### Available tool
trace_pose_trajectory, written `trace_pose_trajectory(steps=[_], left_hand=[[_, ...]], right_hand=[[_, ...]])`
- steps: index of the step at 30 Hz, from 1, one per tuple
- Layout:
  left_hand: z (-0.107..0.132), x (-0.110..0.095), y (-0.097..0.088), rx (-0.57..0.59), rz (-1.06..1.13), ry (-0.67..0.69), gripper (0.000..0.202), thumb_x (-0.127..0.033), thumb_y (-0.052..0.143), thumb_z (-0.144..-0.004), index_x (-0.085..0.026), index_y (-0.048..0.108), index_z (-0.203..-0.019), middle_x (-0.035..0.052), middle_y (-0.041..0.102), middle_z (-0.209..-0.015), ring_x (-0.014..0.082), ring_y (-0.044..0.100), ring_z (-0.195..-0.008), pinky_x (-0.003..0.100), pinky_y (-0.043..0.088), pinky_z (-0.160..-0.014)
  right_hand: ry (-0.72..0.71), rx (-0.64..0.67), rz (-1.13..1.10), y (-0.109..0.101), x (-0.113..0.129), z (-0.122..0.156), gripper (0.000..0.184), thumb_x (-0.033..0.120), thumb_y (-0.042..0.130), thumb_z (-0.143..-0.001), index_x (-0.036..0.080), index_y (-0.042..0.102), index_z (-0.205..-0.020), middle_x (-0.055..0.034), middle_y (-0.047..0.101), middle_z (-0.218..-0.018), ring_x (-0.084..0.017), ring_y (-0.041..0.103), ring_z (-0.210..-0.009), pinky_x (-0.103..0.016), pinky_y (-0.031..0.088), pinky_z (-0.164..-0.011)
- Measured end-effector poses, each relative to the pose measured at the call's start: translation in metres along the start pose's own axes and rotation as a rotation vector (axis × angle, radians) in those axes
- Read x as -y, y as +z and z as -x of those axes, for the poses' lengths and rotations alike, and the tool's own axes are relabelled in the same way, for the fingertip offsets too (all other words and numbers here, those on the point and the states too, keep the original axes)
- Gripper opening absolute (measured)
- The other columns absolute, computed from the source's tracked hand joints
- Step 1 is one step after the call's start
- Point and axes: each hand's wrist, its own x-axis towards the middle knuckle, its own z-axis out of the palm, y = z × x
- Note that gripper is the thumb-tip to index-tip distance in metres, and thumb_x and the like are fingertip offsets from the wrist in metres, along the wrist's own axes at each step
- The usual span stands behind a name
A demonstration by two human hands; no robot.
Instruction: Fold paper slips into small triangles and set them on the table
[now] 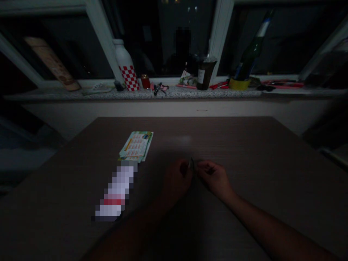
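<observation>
My left hand (178,177) is closed near the middle of the table, thumb and fingers pinched on a small thin piece (191,164), perhaps folded paper. It stands on edge, dark with a paler side; the dim light hides its exact kind. From the other side, my right hand (213,174) brings its curled fingertips against the piece's right edge, also in a pinch. Left of my hands lies a small stack of printed leaflets (137,145), pale green with rows of orange and red print. Below it, partly over its lower edge, is a long pixelated bright object (116,192).
The brown wooden table (244,141) meets a white wall. On the granite windowsill (168,93) stand a red-checked white bottle (127,69), a small red jar (145,81), a dark cup (204,74), a green glass bottle (250,54), a tall cardboard tube (53,63) and small clutter.
</observation>
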Motion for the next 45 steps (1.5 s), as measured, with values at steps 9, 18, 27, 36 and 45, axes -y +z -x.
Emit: trace_pose_trajectory(steps=[9, 18, 27, 36, 45], left_hand=[[-0.003, -0.003, 0.003, 0.035, 0.062, -0.037, 0.018, -0.025, 0.057, -0.077, -0.02, 0.065, -0.092, 0.004, 0.07, -0.087, 0.0177, 0.064, -0.078, 0.029, 0.047, -0.073], [-0.007, 0.001, 0.007, 0.008, 0.194, -0.159, 0.017, -0.018, 0.062, -0.071, -0.017, 0.059, -0.088, 0.0058, 0.069, -0.085, 0.0177, 0.065, -0.078, 0.028, 0.049, -0.07], [-0.006, 0.002, 0.005, -0.047, 0.263, -0.157, 0.014, -0.022, 0.065, -0.067, -0.017, 0.054, -0.073, -0.0016, 0.058, -0.067, 0.0121, 0.056, -0.062, 0.021, 0.041, -0.056], [-0.009, 0.005, 0.008, 0.082, 0.903, -0.371, 0.025, -0.021, 0.068, -0.058, -0.017, 0.05, -0.075, -0.0067, 0.053, -0.061, 0.0064, 0.047, -0.043, 0.018, 0.037, -0.039], [-0.011, 0.007, 0.006, 0.048, 0.962, -0.419, 0.029, -0.018, 0.072, -0.055, -0.016, 0.052, -0.075, -0.007, 0.054, -0.06, 0.0052, 0.048, -0.042, 0.017, 0.038, -0.038]], right_hand=[[-0.131, -0.023, 0.193, 0.002, -0.011, -0.003, 0.015, 0.028, 0.065, -0.072, 0.016, 0.064, -0.083, -0.0051, 0.07, -0.072, -0.016, 0.065, -0.062, -0.025, 0.05, -0.057], [-0.257, -0.097, 0.485, -0.001, 0.0, -0.002, 0.007, 0.019, 0.061, -0.07, 0.019, 0.059, -0.076, 0.0001, 0.064, -0.063, -0.014, 0.061, -0.056, -0.022, 0.045, -0.053], [-0.281, -0.116, 0.484, -0.002, 0.001, -0.002, 0.014, 0.017, 0.061, -0.068, 0.02, 0.047, -0.066, 0.0054, 0.05, -0.057, -0.01, 0.051, -0.051, -0.02, 0.038, -0.049], [-0.425, 0.004, 0.442, -0.005, 0.004, 0.003, 0.004, 0.016, 0.059, -0.075, 0.018, 0.059, -0.072, 0.0012, 0.06, -0.063, -0.011, 0.057, -0.057, -0.021, 0.045, -0.054], [-0.615, 0.202, 0.594, -0.012, 0.015, 0.005, 0.029, 0.018, 0.061, -0.08, 0.022, 0.063, -0.108, -0.0072, 0.069, -0.101, -0.019, 0.066, -0.09, -0.03, 0.054, -0.078]])
